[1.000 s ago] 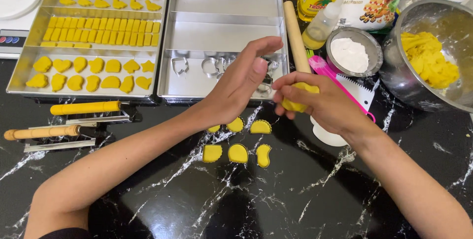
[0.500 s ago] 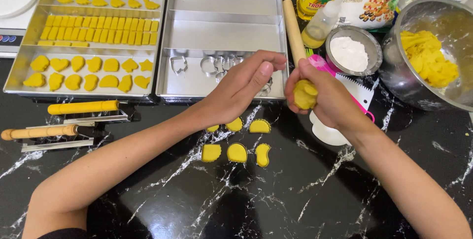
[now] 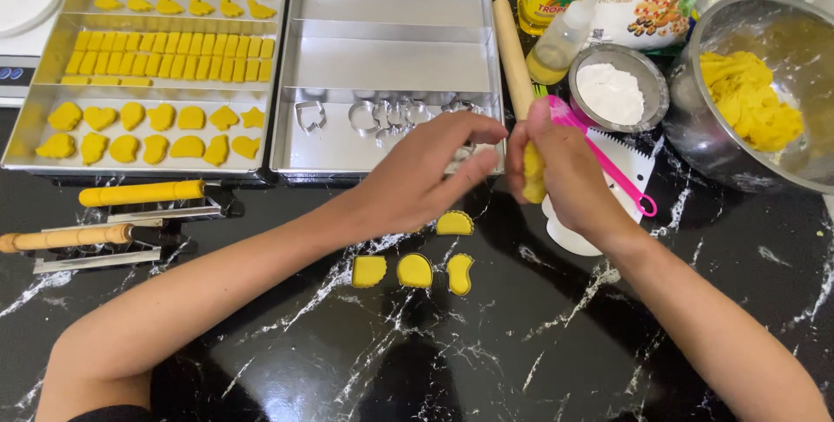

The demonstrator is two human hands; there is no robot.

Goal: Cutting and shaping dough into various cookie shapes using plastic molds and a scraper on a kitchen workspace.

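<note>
A baking tray (image 3: 35, 139) of yellow cut-out shapes sits at far left beside a second tray (image 3: 300, 139) holding metal cutters (image 3: 391, 115). Above four cut dough pieces (image 3: 414, 270) on the black marble counter, the left hand (image 3: 426, 179) reaches with fingers loosely spread, holding nothing. The right hand (image 3: 569, 170) has closed around a lump of yellow dough (image 3: 532, 174), left of a steel bowl (image 3: 695, 139)

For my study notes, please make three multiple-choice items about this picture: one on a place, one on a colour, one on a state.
1. Where do the metal cutters lie?
A. in the right tray
B. in the steel bowl
C. on the counter

2. What colour is the dough?
A. white
B. yellow
C. brown

3. What does the right hand do?
A. rests flat and empty
B. grips the rolling pin
C. holds a dough lump

Answers: 1 A, they lie in the near part of the right tray; 2 B, the dough lump is yellow; 3 C, its fingers close around it, the left hand beside it.
</note>
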